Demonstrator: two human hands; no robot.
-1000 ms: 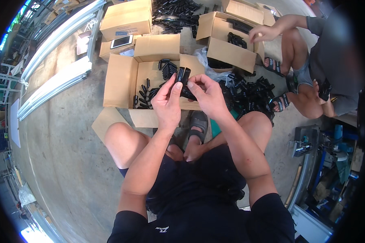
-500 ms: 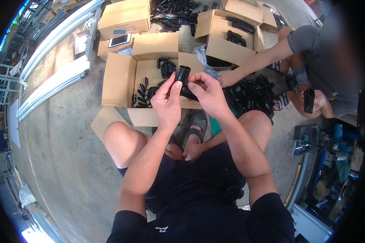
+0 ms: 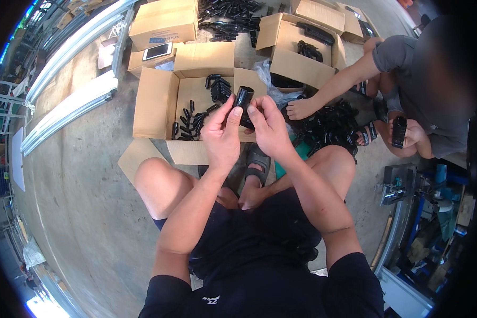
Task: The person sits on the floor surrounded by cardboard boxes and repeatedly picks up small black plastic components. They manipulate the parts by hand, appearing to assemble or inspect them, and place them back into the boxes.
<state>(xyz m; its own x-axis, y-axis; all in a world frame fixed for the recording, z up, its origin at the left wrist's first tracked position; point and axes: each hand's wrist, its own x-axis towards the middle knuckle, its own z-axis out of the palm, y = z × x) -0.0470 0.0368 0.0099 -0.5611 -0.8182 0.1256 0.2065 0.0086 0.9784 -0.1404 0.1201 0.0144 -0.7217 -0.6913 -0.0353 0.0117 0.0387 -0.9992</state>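
Gripping a black tube (image 3: 243, 98), the fingers of your left hand (image 3: 222, 139) are closed around its side, keeping it tilted slightly, in front of the open box. Your right hand (image 3: 272, 129) is curled at its lower end, thumb and fingertips close together; whether they grip it is hidden from view. Just beyond, the open box (image 3: 155, 103) sits on the grey concrete floor (image 3: 90, 185) with small black tubes (image 3: 219, 89) inside. To its right, black parts (image 3: 336, 127) lie heaped on the floor, near a clear plastic bag (image 3: 266, 71) and a second open box (image 3: 300, 72). A co-worker (image 3: 400, 55) sits beside you, one hand over the heap, the other holding a black piece (image 3: 399, 131). Farther off, a white tablet (image 3: 157, 51) rests on a box, and long pale metal bars (image 3: 71, 116) lie at left.
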